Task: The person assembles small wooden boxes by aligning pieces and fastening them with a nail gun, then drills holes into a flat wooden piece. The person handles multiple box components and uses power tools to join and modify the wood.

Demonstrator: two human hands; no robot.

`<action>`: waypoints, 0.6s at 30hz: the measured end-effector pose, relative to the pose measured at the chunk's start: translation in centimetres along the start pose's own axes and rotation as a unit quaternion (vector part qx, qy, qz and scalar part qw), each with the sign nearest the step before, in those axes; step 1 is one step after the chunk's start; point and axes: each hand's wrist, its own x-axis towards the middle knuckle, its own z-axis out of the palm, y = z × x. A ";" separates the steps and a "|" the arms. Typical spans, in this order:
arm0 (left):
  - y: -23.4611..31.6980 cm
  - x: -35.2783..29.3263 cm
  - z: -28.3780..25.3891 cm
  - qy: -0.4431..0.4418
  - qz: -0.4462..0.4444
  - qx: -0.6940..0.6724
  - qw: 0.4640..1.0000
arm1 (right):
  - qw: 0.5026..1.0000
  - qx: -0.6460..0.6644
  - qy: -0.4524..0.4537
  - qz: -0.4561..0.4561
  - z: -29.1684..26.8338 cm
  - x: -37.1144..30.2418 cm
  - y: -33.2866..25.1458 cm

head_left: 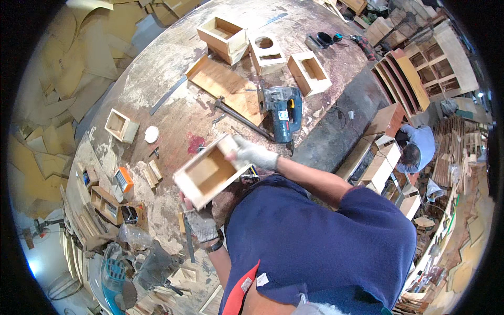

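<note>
Pale wood forms the open box (212, 170); the right hand (255, 153) clasps its rim, the left hand (202, 224) grips its lower edge, left fingers partly hidden.

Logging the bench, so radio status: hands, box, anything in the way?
Left hand and right hand gripping box, one at each end. Open side facing camera. Jigsaw, hammer lying beyond.
</note>
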 end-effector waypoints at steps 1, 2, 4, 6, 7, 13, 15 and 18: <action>0.4 0.6 0.9 -0.043 0.034 0.048 0.997 | 0.992 0.120 0.035 0.031 -2.0 -0.6 0.2; 0.7 1.2 1.7 -0.061 0.028 0.022 0.997 | 0.983 0.135 0.114 -0.044 -4.0 -0.9 0.5; 1.1 2.4 3.0 -0.056 -0.091 -0.140 0.984 | 0.938 0.230 0.258 -0.011 -8.7 -1.4 0.4; 1.4 3.1 3.5 -0.055 -0.112 -0.167 0.978 | 0.866 0.313 0.373 -0.109 -13.2 -1.9 0.1; 1.4 3.4 3.5 -0.060 -0.115 -0.166 0.978 | 0.848 0.260 0.448 -0.111 -16.3 -1.6 -0.9; 0.7 4.0 2.9 -0.037 -0.150 -0.169 0.973 | 0.778 0.290 0.511 -0.223 -31.1 -1.3 -2.1; 0.1 3.9 2.5 -0.028 -0.152 -0.188 0.970 | 0.770 0.250 0.574 -0.123 -34.9 -0.5 -1.3; -0.5 3.2 1.8 -0.018 -0.155 -0.179 0.971 | 0.783 0.029 0.620 -0.040 -35.9 0.1 1.3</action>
